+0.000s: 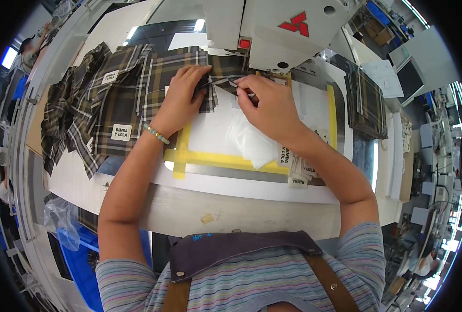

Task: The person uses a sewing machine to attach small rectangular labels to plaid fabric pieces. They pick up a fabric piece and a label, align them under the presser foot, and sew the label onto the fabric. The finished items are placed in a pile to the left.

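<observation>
My left hand (181,101), wearing a beaded bracelet (156,133), lies on brown-and-black plaid fabric (157,70), fingers stretched out across it and thumb apart. My right hand (270,106) has thumb and forefinger pinched on the folded edge of a plaid fabric piece (226,84), just below the sewing machine head (293,31). The far part of this piece runs under the machine. To the left, more plaid pieces lie loosely overlapped, some bearing a white label (121,132). A pile of loose white labels (299,172) rests below my right forearm.
Yellow tape (225,160) borders the white work surface, where translucent sheets (251,143) lie. A stack of plaid pieces (366,101) sits at the right beside white paper (383,78). A blue bin (80,265) stands below the table at the left. Other people are in the background.
</observation>
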Action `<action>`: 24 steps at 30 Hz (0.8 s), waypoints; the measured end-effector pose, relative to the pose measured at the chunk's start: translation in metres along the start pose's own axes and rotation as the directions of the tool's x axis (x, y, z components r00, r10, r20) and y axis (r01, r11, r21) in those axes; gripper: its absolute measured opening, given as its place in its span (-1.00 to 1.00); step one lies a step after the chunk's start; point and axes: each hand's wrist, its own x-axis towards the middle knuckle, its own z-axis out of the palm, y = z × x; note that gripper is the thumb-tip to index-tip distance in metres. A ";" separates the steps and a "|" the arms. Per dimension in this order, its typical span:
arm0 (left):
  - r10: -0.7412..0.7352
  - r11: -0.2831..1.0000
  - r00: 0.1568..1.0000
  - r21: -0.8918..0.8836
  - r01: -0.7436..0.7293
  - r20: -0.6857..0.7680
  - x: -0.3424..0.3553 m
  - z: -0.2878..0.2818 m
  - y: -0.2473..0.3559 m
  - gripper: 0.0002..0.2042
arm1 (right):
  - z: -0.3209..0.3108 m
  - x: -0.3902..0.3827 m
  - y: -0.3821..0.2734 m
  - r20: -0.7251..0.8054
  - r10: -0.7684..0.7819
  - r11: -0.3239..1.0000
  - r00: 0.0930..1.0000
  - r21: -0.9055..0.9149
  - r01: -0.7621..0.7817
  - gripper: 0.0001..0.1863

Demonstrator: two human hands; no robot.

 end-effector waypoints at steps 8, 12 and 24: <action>-0.307 0.493 0.931 -0.804 0.331 0.195 0.009 -0.021 -0.001 -0.52 | 0.032 0.004 -0.006 0.008 -0.274 0.959 0.962 -0.075 0.274 -0.85; -0.486 0.746 0.871 -0.486 0.455 0.069 0.018 -0.016 0.012 -0.72 | 0.034 0.012 -0.004 0.033 -0.261 0.965 0.965 -0.015 0.261 -0.84; -0.366 0.892 0.930 -0.300 0.338 -0.042 -0.005 -0.046 -0.065 -0.70 | -0.030 -0.037 0.001 0.006 -0.294 0.955 0.956 0.037 0.294 -0.94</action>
